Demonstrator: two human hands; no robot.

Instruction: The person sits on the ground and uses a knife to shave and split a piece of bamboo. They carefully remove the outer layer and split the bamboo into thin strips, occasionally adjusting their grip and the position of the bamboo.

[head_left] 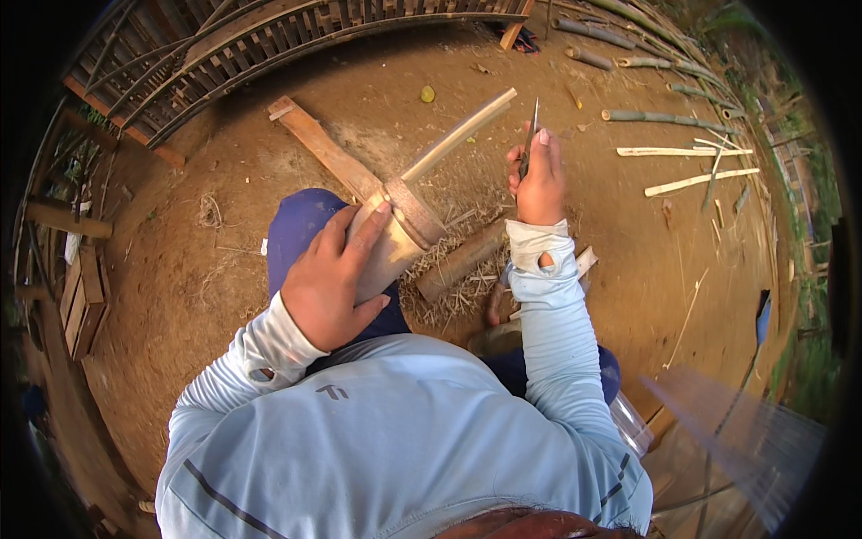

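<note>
My left hand (325, 286) is wrapped over a pale bamboo tube (388, 256) that rests by my left knee. A brownish band (415, 214) circles the tube's far end. Beyond that end a long, narrow bamboo strip (460, 135) sticks out toward the far right; the band hides how the two meet. In my right hand (540, 184) is a small knife (533, 126), its blade pointing up and away from me. The knife is apart from the strip, just to its right. Most of its handle is hidden in my fingers.
A brown wooden plank (328, 148) extends from behind the tube. Shavings (467, 301) and a thick bamboo piece (462, 260) lie between my legs. Several bamboo poles (664, 117) and split strips (687, 153) lie at the right. A slatted bench (269, 54) stands at far left.
</note>
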